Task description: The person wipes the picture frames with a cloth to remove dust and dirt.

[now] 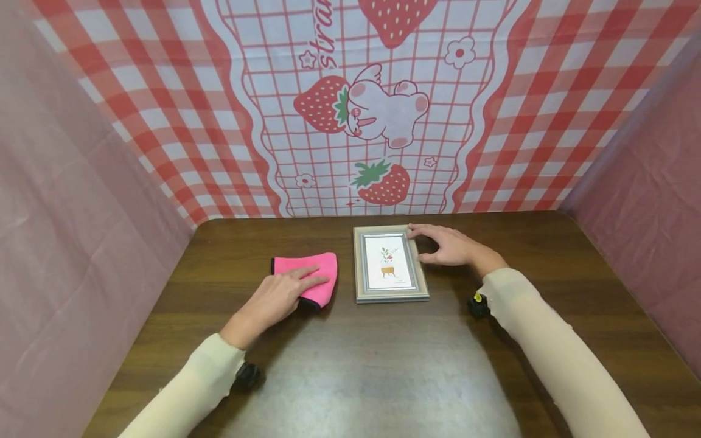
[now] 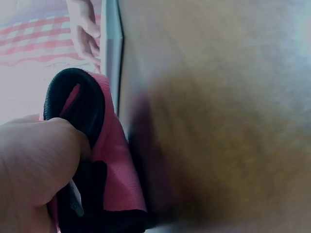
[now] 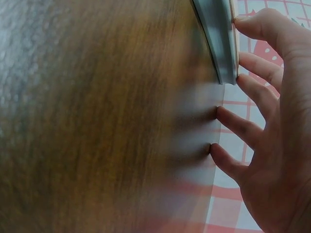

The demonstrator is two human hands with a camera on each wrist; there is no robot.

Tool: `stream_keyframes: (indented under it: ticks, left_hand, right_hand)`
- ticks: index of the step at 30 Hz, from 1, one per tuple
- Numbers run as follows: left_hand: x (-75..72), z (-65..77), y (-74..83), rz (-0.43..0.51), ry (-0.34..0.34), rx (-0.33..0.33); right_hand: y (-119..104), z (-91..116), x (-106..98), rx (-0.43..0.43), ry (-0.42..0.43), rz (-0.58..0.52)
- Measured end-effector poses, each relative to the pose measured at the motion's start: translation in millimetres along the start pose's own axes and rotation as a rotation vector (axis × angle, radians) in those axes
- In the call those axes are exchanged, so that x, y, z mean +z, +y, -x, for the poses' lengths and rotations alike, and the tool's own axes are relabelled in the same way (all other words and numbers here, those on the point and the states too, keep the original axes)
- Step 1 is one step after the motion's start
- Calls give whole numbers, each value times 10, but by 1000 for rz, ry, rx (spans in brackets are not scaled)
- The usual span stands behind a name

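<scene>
A folded pink cloth (image 1: 324, 264) with black edging lies on the table left of a picture frame. My left hand (image 1: 277, 297) holds it, fingers spread over its top; in the left wrist view the thumb side presses into the black-edged fold (image 2: 73, 97). The picture frame (image 1: 359, 267) lies flat, face up, with a pale border and a potted-plant picture. My right hand (image 1: 453, 246) is at its upper right, thumb and fingertips touching the border. In the right wrist view two fingertips (image 3: 221, 112) reach past the frame's corner down to the tabletop.
The brown wooden table (image 1: 361, 365) ends at a strawberry-print checked cloth (image 1: 383, 121) behind it. Pink fabric walls (image 1: 82, 182) stand at both sides. Dark wrist devices (image 1: 248, 375) sit under both sleeves.
</scene>
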State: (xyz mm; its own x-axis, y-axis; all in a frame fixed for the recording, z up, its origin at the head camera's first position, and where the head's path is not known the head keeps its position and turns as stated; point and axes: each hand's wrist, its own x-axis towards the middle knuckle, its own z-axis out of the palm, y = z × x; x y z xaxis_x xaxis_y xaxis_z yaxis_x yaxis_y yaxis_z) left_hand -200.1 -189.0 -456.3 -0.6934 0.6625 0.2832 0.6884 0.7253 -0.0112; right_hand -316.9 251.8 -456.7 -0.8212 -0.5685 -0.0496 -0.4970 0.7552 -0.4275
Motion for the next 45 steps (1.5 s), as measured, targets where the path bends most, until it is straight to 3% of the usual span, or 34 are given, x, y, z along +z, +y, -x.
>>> stream_keyframes:
  ticks: [4, 8, 13, 22, 30, 40, 41, 45]
  left_hand:
    - [-69, -42, -18, 0, 38, -18]
    - [-163, -90, 9, 15, 1, -58]
    - [-181, -117, 55, 37, -38, -89]
    - [-164, -154, 205, 53, 0, -101]
    - [-93, -231, 337, 83, -44, -47]
    - [50, -247, 443, 94, 8, 44]
    - [173, -231, 390, 92, 18, 62]
    - [172, -242, 404, 80, -26, 96]
  right_hand:
    - [13, -7, -2, 3, -3, 11]
    - [29, -11, -9, 7, -7, 8]
    - [37, -9, -25, 10, -4, 3]
    - [22, -6, -23, -9, -1, 6]
    - [34, -2, -23, 3, -7, -8]
    - [40, -8, -25, -15, -16, -10]
    - [38, -9, -24, -19, -18, -12]
    - [44, -4, -27, -14, -29, -18]
